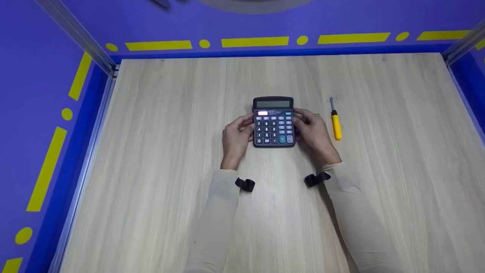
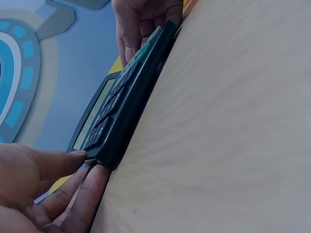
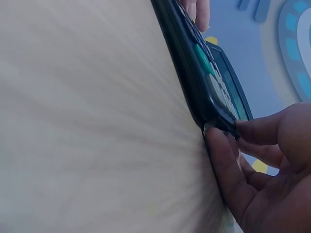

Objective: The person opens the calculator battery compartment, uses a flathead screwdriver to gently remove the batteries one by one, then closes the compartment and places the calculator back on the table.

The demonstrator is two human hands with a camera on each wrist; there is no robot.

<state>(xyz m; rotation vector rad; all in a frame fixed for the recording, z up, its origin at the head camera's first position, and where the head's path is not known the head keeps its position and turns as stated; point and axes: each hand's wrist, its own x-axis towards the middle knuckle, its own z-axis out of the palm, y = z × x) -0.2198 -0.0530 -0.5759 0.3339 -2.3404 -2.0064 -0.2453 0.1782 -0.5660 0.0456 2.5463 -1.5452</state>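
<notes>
A black desk calculator (image 1: 273, 123) lies face up on the wooden table, its grey display at the far end. Along its left edge my left hand (image 1: 238, 136) grips it, thumb on the upper rim and fingers at the side. My right hand (image 1: 311, 129) holds the opposite edge in the same manner. In the left wrist view the left thumb (image 2: 63, 164) presses at the calculator's (image 2: 121, 102) corner, with fingers low against the table. The right wrist view has the right hand (image 3: 272, 160) pinching the other side, close to the green and grey keys.
To the right of my right hand lies a screwdriver (image 1: 336, 125) with a yellow handle, tip pointing away. Small dark specks are scattered near its tip. Blue walls (image 1: 151, 22) with yellow markings enclose the wooden table (image 1: 151, 151) at the back and sides.
</notes>
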